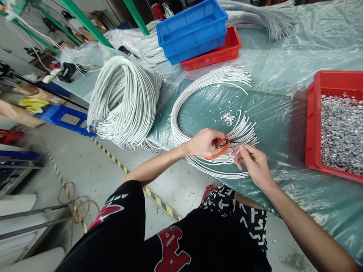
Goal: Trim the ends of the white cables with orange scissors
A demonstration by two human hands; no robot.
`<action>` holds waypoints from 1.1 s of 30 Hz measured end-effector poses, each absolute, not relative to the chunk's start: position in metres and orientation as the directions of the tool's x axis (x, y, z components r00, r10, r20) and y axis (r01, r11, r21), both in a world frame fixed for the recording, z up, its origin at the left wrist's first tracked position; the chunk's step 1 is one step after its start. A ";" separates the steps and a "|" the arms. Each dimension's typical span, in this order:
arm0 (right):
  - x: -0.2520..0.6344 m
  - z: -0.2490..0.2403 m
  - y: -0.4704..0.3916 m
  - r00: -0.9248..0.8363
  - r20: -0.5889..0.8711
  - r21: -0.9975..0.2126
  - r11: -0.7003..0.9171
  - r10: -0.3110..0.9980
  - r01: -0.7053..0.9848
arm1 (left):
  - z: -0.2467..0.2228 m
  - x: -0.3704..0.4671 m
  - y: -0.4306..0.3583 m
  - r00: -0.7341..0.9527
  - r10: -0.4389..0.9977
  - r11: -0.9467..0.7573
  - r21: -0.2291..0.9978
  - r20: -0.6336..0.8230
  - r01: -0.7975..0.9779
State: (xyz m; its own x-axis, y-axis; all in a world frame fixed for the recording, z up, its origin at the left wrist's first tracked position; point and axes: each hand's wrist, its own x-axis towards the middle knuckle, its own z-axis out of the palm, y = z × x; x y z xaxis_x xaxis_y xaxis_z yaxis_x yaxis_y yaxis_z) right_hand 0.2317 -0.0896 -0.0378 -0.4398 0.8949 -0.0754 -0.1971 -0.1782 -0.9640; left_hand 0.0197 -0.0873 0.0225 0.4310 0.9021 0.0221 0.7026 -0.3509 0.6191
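Note:
My left hand (206,142) is closed around small orange-handled pliers (217,152), whose dark jaws point right toward my right hand. Between the fingertips of my right hand (252,160), just beside the jaws, is the end of a white cable (238,150). Both hands are over a curved bundle of white cables (177,109), which bends round in a U on the green table, its two fanned ends toward the right. Small silvery scraps (228,118) lie inside the bend. The exact contact between jaws and cable is too small to tell.
A big coil of white cables (121,102) hangs over the table edge at left. Behind are stacked blue bins (193,32) on a red bin (212,58), and more cables (261,19). A red tray (312,124) of silvery pieces stands at right. Plastic film covers the table (278,109).

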 end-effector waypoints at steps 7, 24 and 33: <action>0.233 -0.045 -0.092 -0.522 -0.077 -0.975 -0.173 0.850 -0.138 | 0.031 0.014 -0.096 0.504 0.854 -0.333 0.612 -0.127 0.717; 0.236 -0.051 -0.095 -0.577 -0.027 -0.998 -0.051 0.816 -0.026 | 0.036 0.009 -0.099 0.567 0.802 -0.307 0.686 -0.187 0.660; 0.236 -0.046 -0.092 -0.600 -0.011 -1.000 -0.026 0.800 -0.016 | 0.034 0.007 -0.100 0.592 0.789 -0.336 0.690 -0.166 0.641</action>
